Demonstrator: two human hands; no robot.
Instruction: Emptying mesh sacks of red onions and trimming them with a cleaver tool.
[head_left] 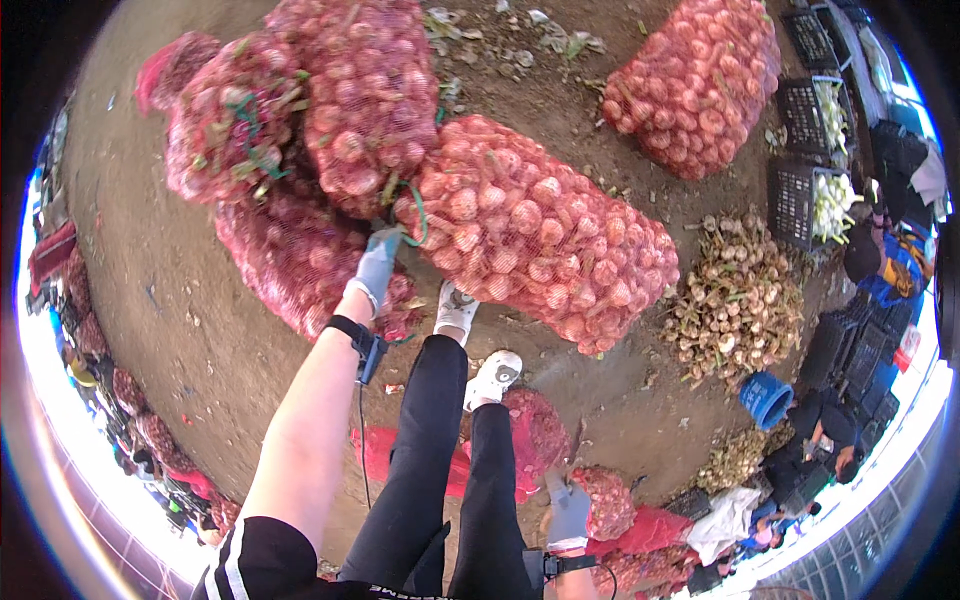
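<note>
My left hand (378, 265), in a grey-blue glove, is closed on the gathered neck of a full red mesh sack of garlic (545, 230). A green tie string (418, 215) loops beside the fingers. The sack lies on its side on the dirt floor, ahead of my white shoes. My right hand (569, 512), also gloved, hangs low at my right side with its fingers apart and nothing visible in them. Beneath and beside it in the picture is a smaller red mesh sack of garlic (606, 500); whether they touch cannot be made out.
More filled mesh sacks (365, 100) are stacked at the left, and another sack (697, 90) lies far right. Loose garlic (735, 300) is heaped at the right beside a blue bucket (767, 400). Black crates (795, 205) line the right side, where people (885, 262) sit.
</note>
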